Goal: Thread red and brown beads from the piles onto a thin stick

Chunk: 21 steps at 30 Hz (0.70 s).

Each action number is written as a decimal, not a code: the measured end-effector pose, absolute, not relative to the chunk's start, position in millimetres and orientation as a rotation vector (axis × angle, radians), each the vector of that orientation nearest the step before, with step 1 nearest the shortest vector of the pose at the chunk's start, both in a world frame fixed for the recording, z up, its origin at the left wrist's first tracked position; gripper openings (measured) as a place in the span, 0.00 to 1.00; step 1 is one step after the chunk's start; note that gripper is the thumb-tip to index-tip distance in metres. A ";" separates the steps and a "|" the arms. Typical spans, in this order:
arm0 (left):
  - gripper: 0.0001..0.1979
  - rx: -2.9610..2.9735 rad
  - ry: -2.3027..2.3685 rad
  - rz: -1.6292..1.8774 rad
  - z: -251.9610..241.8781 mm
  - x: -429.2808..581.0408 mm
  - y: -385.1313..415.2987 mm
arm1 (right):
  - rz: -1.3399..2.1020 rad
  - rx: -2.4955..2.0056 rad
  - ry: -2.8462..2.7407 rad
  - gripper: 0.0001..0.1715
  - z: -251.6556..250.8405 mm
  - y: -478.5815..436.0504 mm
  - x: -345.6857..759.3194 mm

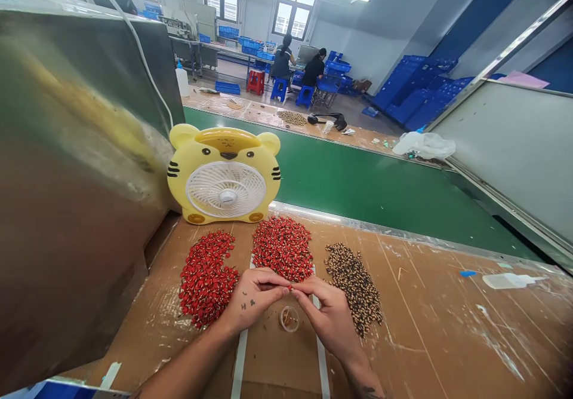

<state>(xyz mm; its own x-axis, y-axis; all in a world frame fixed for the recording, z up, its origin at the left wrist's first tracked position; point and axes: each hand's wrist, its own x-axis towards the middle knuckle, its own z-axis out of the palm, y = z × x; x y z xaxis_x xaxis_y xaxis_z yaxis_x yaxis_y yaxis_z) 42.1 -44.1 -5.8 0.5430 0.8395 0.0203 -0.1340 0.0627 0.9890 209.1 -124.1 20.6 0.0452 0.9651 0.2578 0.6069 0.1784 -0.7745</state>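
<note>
Our left hand (pixel 253 297) and right hand (pixel 324 321) close in a narrow grip on a small red piece (pixel 290 288), just above a clear cup (pixel 289 319); a slip could drop it into the red heap (pixel 283 248) ahead of the grip.

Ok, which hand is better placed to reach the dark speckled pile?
Probably the right hand: it sits right beside the dark speckled pile, while the left hand is farther away, next to the red pile.
</note>
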 end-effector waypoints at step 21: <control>0.07 1.649 0.853 0.816 -18.0 44.4 -40.0 | 0.548 -1.598 -1.590 0.08 -0.6 -115.1 221.7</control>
